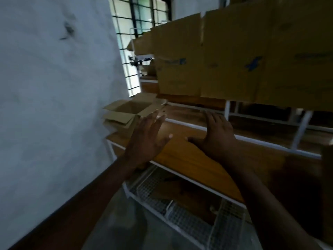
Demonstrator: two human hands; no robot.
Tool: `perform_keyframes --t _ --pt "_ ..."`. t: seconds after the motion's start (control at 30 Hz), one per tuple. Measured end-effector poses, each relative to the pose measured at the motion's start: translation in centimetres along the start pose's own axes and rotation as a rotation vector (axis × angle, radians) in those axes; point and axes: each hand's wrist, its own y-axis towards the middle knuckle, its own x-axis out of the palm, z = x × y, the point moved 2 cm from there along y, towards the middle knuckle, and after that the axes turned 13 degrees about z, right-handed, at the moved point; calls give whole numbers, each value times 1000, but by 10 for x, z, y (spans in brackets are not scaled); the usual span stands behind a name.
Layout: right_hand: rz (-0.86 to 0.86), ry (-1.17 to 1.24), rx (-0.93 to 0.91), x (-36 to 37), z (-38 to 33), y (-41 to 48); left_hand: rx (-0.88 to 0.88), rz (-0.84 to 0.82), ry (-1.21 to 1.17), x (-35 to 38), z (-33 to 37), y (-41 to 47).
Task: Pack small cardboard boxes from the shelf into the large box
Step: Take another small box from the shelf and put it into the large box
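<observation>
2 hands, left hand (146, 139) and right hand (217, 135), were held spread and empty over the shelf (189, 159); 1 small open box (132, 110) sat at its far-left corner

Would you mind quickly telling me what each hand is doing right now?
Left hand: open, fingers spread, holding nothing.
Right hand: open, palm down over the wooden shelf, holding nothing.

I see a white-framed shelf (189, 123) with wooden boards. At its left end an open small cardboard box (132, 107) sits on flattened cardboard (119, 121). Large cardboard boxes (234, 60) stand on the upper board.
</observation>
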Motion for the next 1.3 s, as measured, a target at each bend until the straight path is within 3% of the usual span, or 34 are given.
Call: perform_keyframes --t 0.1,0.33,0.47,0.97,1.17,1.3 --pt "-19 76 -82 60 -63 20 -88 47 80 -20 -63 -10" --pt "-102 212 -208 173 -153 70 -210 -38 109 -33 -179 -19" --pt "-139 223 -250 241 -183 100 -141 -107 160 -20 -253 -23" --pt "-288 332 -233 546 -204 274 -71 -354 338 137 -529 75" --pt "-380 354 -103 623 -199 295 -186 -480 208 228 -599 97" --pt "-463 244 -15 669 -189 290 -261 -450 0 287 -623 107"
